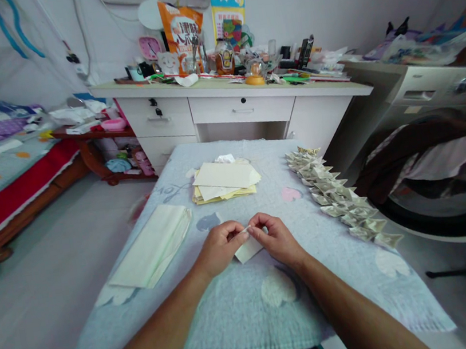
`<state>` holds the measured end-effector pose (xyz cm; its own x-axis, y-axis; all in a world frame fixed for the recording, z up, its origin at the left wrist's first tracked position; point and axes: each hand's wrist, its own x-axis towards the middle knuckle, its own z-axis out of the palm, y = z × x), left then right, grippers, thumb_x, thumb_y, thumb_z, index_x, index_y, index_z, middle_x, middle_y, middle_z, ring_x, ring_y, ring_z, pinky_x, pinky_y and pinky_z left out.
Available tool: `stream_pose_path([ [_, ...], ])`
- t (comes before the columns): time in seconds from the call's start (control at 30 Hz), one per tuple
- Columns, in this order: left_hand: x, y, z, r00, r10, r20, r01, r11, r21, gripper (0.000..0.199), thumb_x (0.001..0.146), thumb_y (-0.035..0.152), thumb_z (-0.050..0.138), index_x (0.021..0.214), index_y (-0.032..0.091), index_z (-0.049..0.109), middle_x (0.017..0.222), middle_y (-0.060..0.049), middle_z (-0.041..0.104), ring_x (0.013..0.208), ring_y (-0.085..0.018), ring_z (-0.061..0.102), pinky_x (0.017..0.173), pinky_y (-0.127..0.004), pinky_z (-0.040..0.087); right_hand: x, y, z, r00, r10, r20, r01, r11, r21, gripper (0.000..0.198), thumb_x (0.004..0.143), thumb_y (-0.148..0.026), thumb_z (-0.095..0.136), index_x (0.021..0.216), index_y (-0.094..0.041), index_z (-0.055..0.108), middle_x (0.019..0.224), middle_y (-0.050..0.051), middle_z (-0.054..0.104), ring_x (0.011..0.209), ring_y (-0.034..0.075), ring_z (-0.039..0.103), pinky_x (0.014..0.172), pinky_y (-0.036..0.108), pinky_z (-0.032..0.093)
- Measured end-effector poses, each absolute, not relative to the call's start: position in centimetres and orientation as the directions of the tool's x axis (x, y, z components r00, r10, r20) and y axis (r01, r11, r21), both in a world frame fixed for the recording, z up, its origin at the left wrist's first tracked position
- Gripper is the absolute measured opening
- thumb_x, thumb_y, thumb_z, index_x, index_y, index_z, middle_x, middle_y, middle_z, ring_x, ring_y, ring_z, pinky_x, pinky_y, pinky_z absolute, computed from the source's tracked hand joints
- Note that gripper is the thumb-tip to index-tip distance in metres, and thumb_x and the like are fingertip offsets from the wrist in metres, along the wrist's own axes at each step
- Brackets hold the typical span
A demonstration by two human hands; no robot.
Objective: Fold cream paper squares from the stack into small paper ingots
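A small pale sheet of paper [249, 249] is pinched along its upper edge between my two hands, above the cloth-covered table [244, 317]. My left hand [220, 246] grips it with thumb and fingers pressed together. At the other side, my right hand [277, 239] pinches the same paper, its fingertips almost meeting the left ones. Part of the paper is hidden behind the fingers. Beyond the hands lies a stack of cream and yellow paper sheets [227, 176]. Folded pointed paper pieces [334, 189] stand in a long row to the right.
A thick folded pale sheet bundle [152, 246] lies on the table's left side. Behind stands a white desk [245, 106] crowded with jars and packets. An open washing machine [444, 168] is at right, a bed [10, 165] at left.
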<state>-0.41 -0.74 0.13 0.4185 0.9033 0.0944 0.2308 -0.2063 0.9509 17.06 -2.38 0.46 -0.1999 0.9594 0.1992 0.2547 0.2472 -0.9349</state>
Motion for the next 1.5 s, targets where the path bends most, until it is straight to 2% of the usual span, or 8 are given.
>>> stream_pose_path([
  [0.17,-0.57,-0.54,-0.04,0.375,0.920,0.118,0.186,-0.199,0.962,0.025,0.082,0.037,0.060,0.073,0.015,0.062,0.064,0.001,0.054,0.060,-0.011,0.047,0.055,-0.021,0.036,17.22,-2.38,0.28,-0.239,0.950,0.201,0.226,0.255,-0.940,0.023,0.086,-0.038,0.055,0.074,-0.018,0.055,0.066,-0.002,0.051,0.064,0.012,0.046,0.062,0.023,0.037],
  [0.47,-1.06,-0.65,0.26,0.500,0.864,0.058,0.060,-0.102,0.993,0.026,0.081,0.040,0.062,0.086,0.014,0.060,0.072,0.001,0.055,0.065,-0.011,0.051,0.059,-0.021,0.040,17.09,-2.46,0.44,-0.271,0.933,0.238,0.342,0.324,-0.882,0.019,0.086,-0.032,0.055,0.073,-0.018,0.056,0.068,-0.001,0.053,0.067,0.013,0.049,0.066,0.025,0.038],
  [0.67,-0.86,-0.52,0.19,0.389,0.917,0.090,0.152,-0.161,0.975,0.024,0.082,0.036,0.059,0.075,0.013,0.059,0.066,0.002,0.054,0.061,-0.010,0.047,0.056,-0.020,0.038,16.90,-2.36,0.56,-0.290,0.923,0.253,0.340,0.347,-0.874,0.019,0.086,-0.032,0.055,0.073,-0.017,0.056,0.068,-0.001,0.053,0.068,0.012,0.049,0.066,0.024,0.037],
  [0.83,-0.47,-0.73,0.30,0.347,0.924,0.161,0.159,-0.227,0.961,0.023,0.084,0.036,0.057,0.074,0.015,0.059,0.065,0.003,0.053,0.061,-0.010,0.047,0.057,-0.020,0.039,17.05,-2.39,0.76,-0.274,0.933,0.235,0.300,0.315,-0.901,0.022,0.087,-0.036,0.056,0.074,-0.017,0.056,0.068,-0.002,0.052,0.066,0.012,0.048,0.065,0.023,0.038],
  [1.03,-0.19,-0.87,0.28,0.322,0.930,0.176,0.169,-0.239,0.956,0.022,0.083,0.035,0.058,0.074,0.015,0.060,0.064,0.002,0.055,0.061,-0.011,0.049,0.058,-0.020,0.040,17.24,-2.39,0.84,-0.264,0.940,0.217,0.291,0.292,-0.911,0.023,0.086,-0.036,0.057,0.074,-0.017,0.056,0.068,-0.001,0.052,0.066,0.012,0.048,0.064,0.023,0.038],
  [1.2,-0.27,-0.88,0.34,0.296,0.939,0.175,0.140,-0.224,0.964,0.020,0.082,0.034,0.059,0.073,0.015,0.061,0.064,0.002,0.056,0.060,-0.010,0.048,0.056,-0.020,0.039,17.45,-2.30,0.77,-0.272,0.936,0.223,0.292,0.301,-0.908,0.020,0.086,-0.034,0.057,0.074,-0.017,0.057,0.068,-0.001,0.052,0.068,0.012,0.048,0.066,0.024,0.038],
  [1.5,-1.03,-0.40,0.28,0.136,0.984,0.116,-0.008,-0.116,0.993,0.023,0.081,0.036,0.061,0.072,0.016,0.057,0.061,0.004,0.051,0.055,-0.008,0.045,0.053,-0.019,0.037,17.76,-2.24,0.95,-0.245,0.947,0.207,0.277,0.274,-0.921,0.019,0.084,-0.032,0.056,0.073,-0.017,0.056,0.067,-0.002,0.051,0.066,0.012,0.047,0.064,0.024,0.037],
])
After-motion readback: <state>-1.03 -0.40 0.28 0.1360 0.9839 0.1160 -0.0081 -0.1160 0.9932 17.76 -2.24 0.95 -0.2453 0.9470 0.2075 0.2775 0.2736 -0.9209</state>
